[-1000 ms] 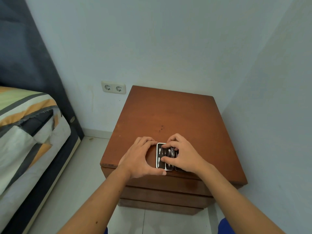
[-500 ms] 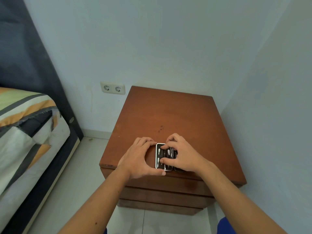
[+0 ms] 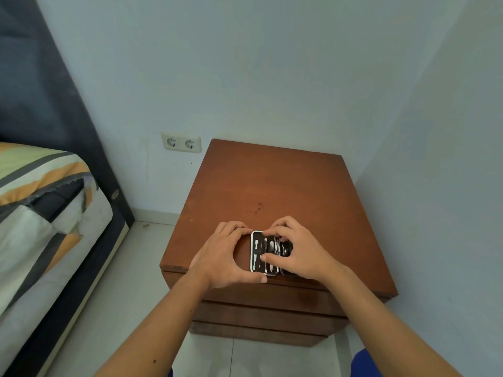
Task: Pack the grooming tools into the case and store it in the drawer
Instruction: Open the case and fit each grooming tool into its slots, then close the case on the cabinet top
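Note:
A small black grooming case point(image 3: 262, 253) with white tool outlines lies open near the front edge of the brown wooden nightstand point(image 3: 275, 186). My left hand point(image 3: 224, 261) clamps the case's left half between fingertips at its far edge and thumb at its near edge. My right hand point(image 3: 298, 251) covers the right half, fingers curled over the far edge and thumb pressed on the middle. Metal tools show faintly under my right fingers; I cannot tell which ones. The stacked drawer fronts point(image 3: 268, 308) below the top are closed.
Walls enclose the nightstand at the back and right. A double wall socket point(image 3: 181, 142) sits left of it. A bed with striped bedding point(image 3: 40, 210) and a dark headboard stands at the left, with tiled floor point(image 3: 119, 295) between.
Both hands stay on the case; only the right fingers shift slightly over its right half. The view has barely moved.

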